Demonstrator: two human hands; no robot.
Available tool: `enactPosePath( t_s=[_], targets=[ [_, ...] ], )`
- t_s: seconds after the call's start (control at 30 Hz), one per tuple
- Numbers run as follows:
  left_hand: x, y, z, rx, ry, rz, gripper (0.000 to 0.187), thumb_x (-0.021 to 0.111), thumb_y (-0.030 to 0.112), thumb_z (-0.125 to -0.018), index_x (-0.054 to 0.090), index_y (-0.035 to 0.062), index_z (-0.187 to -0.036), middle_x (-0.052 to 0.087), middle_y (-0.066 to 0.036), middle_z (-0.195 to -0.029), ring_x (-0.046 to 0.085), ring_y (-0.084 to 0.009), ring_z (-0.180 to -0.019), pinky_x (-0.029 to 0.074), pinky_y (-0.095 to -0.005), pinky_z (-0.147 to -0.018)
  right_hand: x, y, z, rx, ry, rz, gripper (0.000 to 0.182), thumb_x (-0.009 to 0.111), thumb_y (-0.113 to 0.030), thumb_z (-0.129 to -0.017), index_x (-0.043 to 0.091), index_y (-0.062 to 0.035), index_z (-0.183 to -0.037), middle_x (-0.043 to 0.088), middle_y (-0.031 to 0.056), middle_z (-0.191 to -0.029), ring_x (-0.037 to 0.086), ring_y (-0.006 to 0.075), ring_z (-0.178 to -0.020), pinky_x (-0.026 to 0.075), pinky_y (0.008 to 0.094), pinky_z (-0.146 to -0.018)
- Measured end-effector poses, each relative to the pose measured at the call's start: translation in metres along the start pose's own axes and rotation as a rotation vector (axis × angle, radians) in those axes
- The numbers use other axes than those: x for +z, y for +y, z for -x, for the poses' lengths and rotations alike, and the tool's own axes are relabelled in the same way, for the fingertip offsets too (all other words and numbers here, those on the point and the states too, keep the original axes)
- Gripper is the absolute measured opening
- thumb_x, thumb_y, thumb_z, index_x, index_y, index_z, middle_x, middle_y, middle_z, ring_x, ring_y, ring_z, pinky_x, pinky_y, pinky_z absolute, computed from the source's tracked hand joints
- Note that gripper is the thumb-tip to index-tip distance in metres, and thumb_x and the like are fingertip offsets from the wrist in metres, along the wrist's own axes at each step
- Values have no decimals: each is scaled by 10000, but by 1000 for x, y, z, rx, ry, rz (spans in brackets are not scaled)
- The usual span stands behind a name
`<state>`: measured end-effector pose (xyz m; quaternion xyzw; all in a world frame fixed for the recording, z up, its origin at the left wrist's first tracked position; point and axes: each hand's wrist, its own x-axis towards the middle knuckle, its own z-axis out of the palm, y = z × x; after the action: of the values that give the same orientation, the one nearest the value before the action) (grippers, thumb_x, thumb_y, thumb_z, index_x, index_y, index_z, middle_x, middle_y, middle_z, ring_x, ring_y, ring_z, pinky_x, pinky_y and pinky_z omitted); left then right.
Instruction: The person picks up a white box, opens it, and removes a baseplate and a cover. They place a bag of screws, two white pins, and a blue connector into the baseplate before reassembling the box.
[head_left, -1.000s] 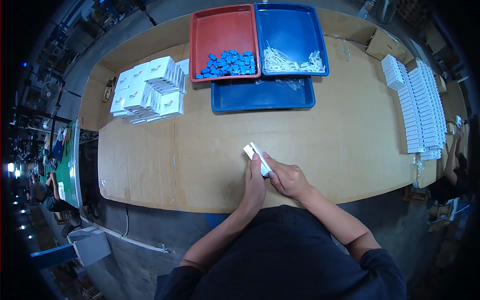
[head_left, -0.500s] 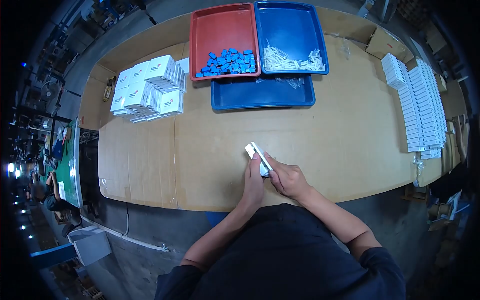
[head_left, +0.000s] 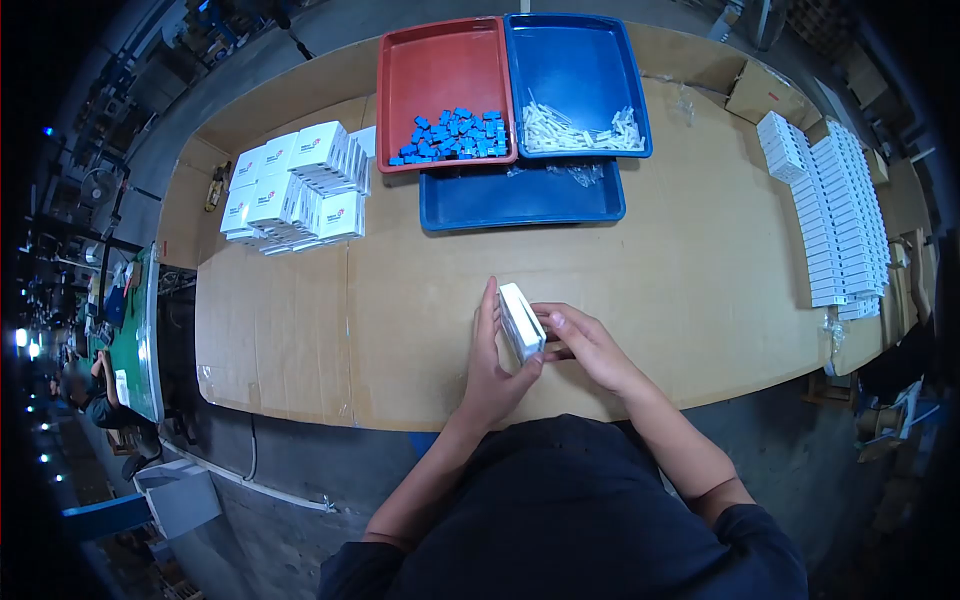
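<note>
The person's left hand (head_left: 492,384) grips a small white box (head_left: 520,320), which tilts above the brown table (head_left: 690,310). The right hand (head_left: 592,355) has bent fingers at the box's right side; you cannot tell if it grips too. Farther off, a red tray (head_left: 445,70) has blue bits (head_left: 455,135) and sits beside a blue tray (head_left: 572,65).

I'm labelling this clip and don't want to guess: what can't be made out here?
All in the head view:
- White item: underside, turned from the camera.
- Right hand: contact with the item, too small to tell.
- Lower blue tray: far part, covered by the red tray and upper blue tray.
- Left box stack: fine print, too small.
</note>
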<state>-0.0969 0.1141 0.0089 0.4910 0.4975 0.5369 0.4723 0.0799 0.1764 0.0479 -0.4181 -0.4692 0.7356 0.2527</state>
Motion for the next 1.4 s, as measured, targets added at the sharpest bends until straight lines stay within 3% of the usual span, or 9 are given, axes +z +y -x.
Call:
enactPosePath(
  t_s=[0.1, 0.17, 0.23, 0.27, 0.33, 0.43, 0.5, 0.73, 1.4],
  targets=[
    [1, 2, 0, 85, -31, -199, 1107, 761, 77, -803, 70, 13, -1666, 298, -232, -1622, 375, -345, -1487, 321, -463, -1231, 0, 2, -4, 63, -84, -67, 484, 583, -308, -1090, 532, -7, -1466, 653, 127, -1339, 649, 171, -1175, 546, 299, -983],
    [2, 7, -1, 104, -30, -252, 1130, 778, 97, -787, 72, 8, -1664, 285, -233, -1632, 367, -352, -1491, 313, -463, -1236, 6, 0, -5, -80, -68, -67, 463, 670, -216, -1044, 550, 2, -1435, 617, 134, -1408, 631, 188, -1232, 535, 329, -1037],
    [4, 20, -5, 168, 43, -166, 935, 616, 394, -1017, 42, 63, -1677, 379, -207, -1577, 422, -309, -1457, 328, -416, -1224, 11, 7, -7, -141, -47, -85, 476, 701, -167, -1016, 553, -22, -1445, 594, 124, -1441, 607, 200, -1272, 510, 360, -1073],
    [5, 16, -5, 173, 46, -166, 935, 616, 394, -1017, 42, 63, -1677, 379, -207, -1577, 422, -309, -1457, 328, -416, -1224, 15, 10, -6, -197, -22, -107, 503, 733, -118, -988, 556, -45, -1454, 572, 114, -1475, 582, 212, -1311, 486, 391, -1110],
    [8, 12, -6, -121, 94, 350, 818, 361, 578, -1103, 77, 68, -1675, 416, -200, -1550, 447, -300, -1430, 348, -413, -1203, 25, 12, -4, -341, -3, 75, 524, 744, -91, -968, 556, -41, -1454, 544, 137, -1510, 549, 242, -1363, 460, 399, -1141],
    [19, 30, -9, -148, 197, 285, 791, 186, 623, -1107, 126, 69, -1669, 449, -192, -1518, 459, -285, -1410, 367, -409, -1182, 37, 9, 2, -537, 25, 412, 550, 741, -85, -955, 556, -33, -1471, 460, 202, -1590, 468, 323, -1465, 418, 418, -1181],
    [24, 26, -8, -105, 239, 273, 787, 186, 621, -1107, 160, 67, -1664, 458, -181, -1510, 462, -278, -1402, 367, -402, -1179, 47, 9, 5, -695, 166, 539, 535, 729, -79, -954, 571, -23, -1462, 492, 237, -1557, 496, 388, -1440, 431, 437, -1168],
    [24, 38, -5, 138, 229, 249, 897, 232, 691, -1070, 151, 4, -1642, 440, -188, -1507, 441, -258, -1402, 325, -386, -1186, 53, 6, 11, -866, 133, 558, 488, 628, -81, -1013, 524, 103, -1454, 470, 333, -1536, 498, 455, -1418, 469, 427, -1130],
    [27, 29, 3, 107, 255, 467, 1003, 418, 755, -1004, 166, 13, -1631, 453, -148, -1470, 451, -230, -1384, 315, -382, -1199, 53, 16, 13, -885, 136, 566, 459, 565, -84, -1040, 521, 110, -1454, 504, 348, -1498, 532, 462, -1387, 476, 430, -1119]
  ],
)
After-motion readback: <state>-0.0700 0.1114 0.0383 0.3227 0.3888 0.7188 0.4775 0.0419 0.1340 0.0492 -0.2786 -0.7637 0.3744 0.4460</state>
